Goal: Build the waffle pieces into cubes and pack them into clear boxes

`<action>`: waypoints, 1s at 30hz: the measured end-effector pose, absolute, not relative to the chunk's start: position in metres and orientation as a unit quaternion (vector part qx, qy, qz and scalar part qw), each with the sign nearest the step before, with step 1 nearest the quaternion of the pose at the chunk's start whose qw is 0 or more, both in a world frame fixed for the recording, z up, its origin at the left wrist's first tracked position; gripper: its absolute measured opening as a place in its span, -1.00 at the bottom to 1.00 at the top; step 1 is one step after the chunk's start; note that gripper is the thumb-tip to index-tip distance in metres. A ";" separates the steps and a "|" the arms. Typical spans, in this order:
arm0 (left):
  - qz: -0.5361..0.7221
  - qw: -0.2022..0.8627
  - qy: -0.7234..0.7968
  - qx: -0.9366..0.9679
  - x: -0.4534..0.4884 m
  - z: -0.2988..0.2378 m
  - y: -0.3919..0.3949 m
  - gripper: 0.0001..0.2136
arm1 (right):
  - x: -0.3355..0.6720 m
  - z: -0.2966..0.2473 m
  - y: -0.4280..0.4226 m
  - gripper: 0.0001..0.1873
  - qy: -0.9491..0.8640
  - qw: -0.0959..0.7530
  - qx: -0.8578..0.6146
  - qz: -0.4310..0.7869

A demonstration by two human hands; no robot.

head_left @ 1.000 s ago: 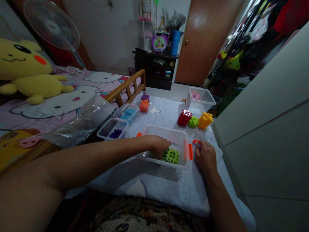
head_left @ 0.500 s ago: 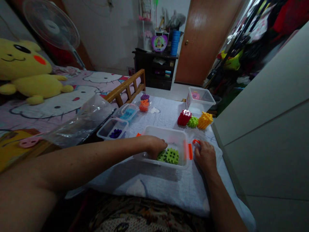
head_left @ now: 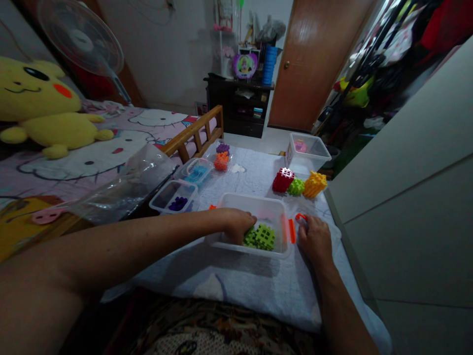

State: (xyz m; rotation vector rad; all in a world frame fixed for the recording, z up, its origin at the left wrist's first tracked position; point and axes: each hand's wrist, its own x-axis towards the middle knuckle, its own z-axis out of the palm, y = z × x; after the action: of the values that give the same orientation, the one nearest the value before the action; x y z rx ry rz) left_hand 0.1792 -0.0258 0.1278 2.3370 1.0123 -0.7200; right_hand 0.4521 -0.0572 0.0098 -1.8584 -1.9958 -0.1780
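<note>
My left hand (head_left: 238,224) reaches down into a clear plastic box (head_left: 271,254), thumb apart on top. Its fingers are partly hidden and appear closed on the near edge of green waffle-like building blocks (head_left: 265,236) lying at the bottom. Just right of the box, my right hand (head_left: 316,236) rests on the cloth with curled fingers. A small orange curved piece (head_left: 300,216) sticks out at its fingertips. An orange latch (head_left: 291,230) hangs from the box's right wall, between box and hand.
Left of the box stand clear tubs with purple pieces (head_left: 178,203) and blue pieces (head_left: 197,172); orange pieces (head_left: 221,161) lie beyond. Behind right are a red block cube (head_left: 283,180), green pieces (head_left: 296,186), yellow pieces (head_left: 315,184) and another clear box (head_left: 308,153). A white cabinet (head_left: 414,207) borders the right.
My left hand has shifted very slightly right within the box, and the green blocks beside its fingers have moved a little. My right hand stays in place.
</note>
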 end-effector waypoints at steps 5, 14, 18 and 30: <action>-0.248 0.240 0.385 0.856 0.181 0.124 -0.026 -0.19 | 0.453 0.009 -0.057 -0.74 -0.716 0.197 -0.667 -0.061; -0.242 0.215 0.372 0.870 0.184 0.115 -0.030 -0.22 | 0.453 0.008 -0.057 -0.74 -0.717 0.204 -0.663 -0.061; -0.234 0.213 0.386 0.867 0.183 0.117 -0.030 -0.23 | 0.453 0.009 -0.057 -0.73 -0.716 0.199 -0.666 -0.061; -0.211 0.187 0.396 0.874 0.179 0.121 -0.030 -0.21 | 0.452 0.010 -0.058 -0.72 -0.714 0.200 -0.669 -0.057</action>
State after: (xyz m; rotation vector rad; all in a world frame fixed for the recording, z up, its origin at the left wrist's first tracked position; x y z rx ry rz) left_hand 0.1789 -0.0301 0.1210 2.4602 1.1157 -0.5934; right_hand 0.4516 -0.0580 0.0102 -1.8701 -1.9947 -0.1587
